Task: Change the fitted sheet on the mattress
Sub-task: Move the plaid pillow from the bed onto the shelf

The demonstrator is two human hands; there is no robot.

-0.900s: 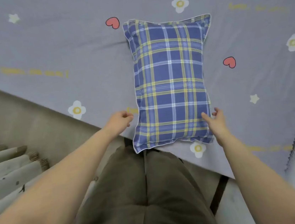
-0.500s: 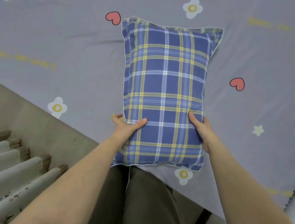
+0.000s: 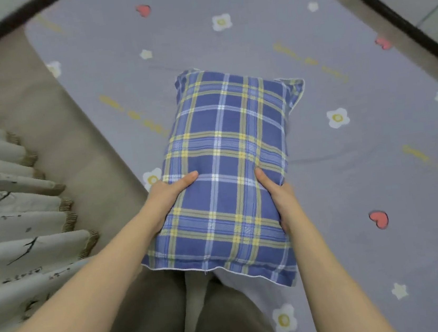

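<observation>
Now the plaid pillow point(image 3: 229, 170), lately flat on the spread fitted sheet point(image 3: 351, 177), is gripped at its sides by left hand point(image 3: 168, 197) and right hand point(image 3: 276, 194) above the sheet's near edge, seemingly clearing it.

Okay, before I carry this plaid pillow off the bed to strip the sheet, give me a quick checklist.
1. Left hand grip on the plaid pillow's left edge, thumb on top: ok.
2. Right hand grip on its right edge: ok.
3. Pillow lifted free of the fitted sheet: cannot tell; its far end may touch.
4. Curtain to the left, apart from the pillow: ok.
5. Spot to set the pillow down: cannot tell; none in view.
</observation>
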